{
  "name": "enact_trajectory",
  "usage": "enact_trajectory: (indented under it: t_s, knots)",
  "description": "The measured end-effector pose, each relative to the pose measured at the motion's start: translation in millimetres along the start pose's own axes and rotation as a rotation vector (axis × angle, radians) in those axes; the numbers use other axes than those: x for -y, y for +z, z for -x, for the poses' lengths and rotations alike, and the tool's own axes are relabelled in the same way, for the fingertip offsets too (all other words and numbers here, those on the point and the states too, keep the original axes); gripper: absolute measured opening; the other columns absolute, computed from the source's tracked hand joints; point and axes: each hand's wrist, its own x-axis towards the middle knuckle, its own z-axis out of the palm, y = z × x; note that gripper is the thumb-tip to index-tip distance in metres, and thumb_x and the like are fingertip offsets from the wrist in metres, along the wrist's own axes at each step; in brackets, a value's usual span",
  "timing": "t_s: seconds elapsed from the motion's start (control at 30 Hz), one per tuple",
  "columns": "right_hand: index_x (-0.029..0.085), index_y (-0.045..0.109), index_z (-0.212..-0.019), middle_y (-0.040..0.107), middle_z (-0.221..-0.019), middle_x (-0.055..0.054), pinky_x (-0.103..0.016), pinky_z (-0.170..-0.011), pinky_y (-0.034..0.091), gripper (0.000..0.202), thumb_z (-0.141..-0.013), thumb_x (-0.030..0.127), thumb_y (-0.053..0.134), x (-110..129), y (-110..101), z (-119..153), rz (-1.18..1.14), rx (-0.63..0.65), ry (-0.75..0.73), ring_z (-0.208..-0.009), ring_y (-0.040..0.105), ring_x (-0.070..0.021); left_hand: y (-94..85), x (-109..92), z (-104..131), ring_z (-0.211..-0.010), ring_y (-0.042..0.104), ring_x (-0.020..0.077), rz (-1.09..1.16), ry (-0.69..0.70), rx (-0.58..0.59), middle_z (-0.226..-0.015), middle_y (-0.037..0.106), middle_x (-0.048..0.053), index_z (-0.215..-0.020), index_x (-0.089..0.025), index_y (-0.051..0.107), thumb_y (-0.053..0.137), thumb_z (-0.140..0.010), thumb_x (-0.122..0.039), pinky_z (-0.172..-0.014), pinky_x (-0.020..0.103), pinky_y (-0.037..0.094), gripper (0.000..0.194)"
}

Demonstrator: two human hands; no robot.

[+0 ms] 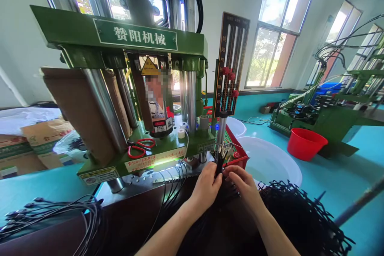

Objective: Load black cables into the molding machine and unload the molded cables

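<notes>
My left hand (206, 184) is closed round a bundle of black cables (220, 164), whose metal-tipped ends stick up above the fingers. Close by on the right, my right hand (242, 184) has its thumb and fingertips pinched together beside the bundle. Whatever it grips is too small or hidden to make out. Both hands are in front of the right corner of a green press machine (120, 46). Several thin black cables (172, 184) run out from under its lower plate towards me. Red-handled scissors (141, 146) lie on the green plate.
Another bundle of black cables (90, 216) drapes over the left of the dark work surface (135, 216). A heap of short black pieces (294, 216) is at the lower right. Beyond stand a white basin (270, 160), a red bucket (306, 144) and a control panel with red knobs (231, 68).
</notes>
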Motion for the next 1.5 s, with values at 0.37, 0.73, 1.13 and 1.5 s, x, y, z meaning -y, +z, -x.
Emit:
enact_trajectory:
  t_s: [0.37,0.73,1.13,1.5]
  knots:
    - [0.023,0.053,-0.113,0.058,-0.114,-0.007,-0.039,-0.090,0.040,0.041,-0.080,0.047,0.050,17,-16,-36,-0.293,0.000,-0.074,-0.108,0.051,-0.0230,-28.4,-32,39,-0.035,0.023,0.0038,1.152,-0.575,0.359,-0.048,0.034,-0.009,-0.077,-0.021,0.040,0.045,-0.075,-0.032,-0.033,0.017,0.013,0.011]
    - [0.008,0.058,-0.111,0.063,-0.106,-0.016,-0.039,-0.087,0.043,0.051,-0.084,0.048,0.043,25,25,-5,0.203,0.970,0.212,-0.097,0.058,-0.0240,47.4,-13,92,-0.031,0.037,0.0070,1.369,-0.736,0.209,-0.045,0.046,-0.005,-0.075,-0.017,0.043,0.056,-0.066,-0.053,-0.033,0.022,0.031,0.039]
    - [0.011,0.059,-0.102,0.066,-0.098,-0.011,-0.032,-0.080,0.047,0.042,-0.091,0.034,0.026,-26,61,-21,0.647,0.696,-0.031,-0.090,0.061,-0.0184,41.7,12,99,-0.031,0.029,0.0026,1.247,-0.734,-0.124,-0.045,0.040,-0.011,-0.072,-0.020,0.037,0.064,-0.056,-0.059,-0.031,0.018,0.021,0.050]
    - [0.013,0.055,-0.098,0.056,-0.100,-0.015,-0.038,-0.085,0.034,0.035,-0.066,0.003,0.044,-65,88,-64,1.245,0.738,-0.187,-0.100,0.049,-0.0275,-4.7,40,120,-0.034,0.020,0.0005,1.156,-0.766,-0.240,-0.045,0.032,-0.013,-0.075,-0.022,0.034,0.061,-0.058,-0.063,-0.034,0.017,0.012,0.052]
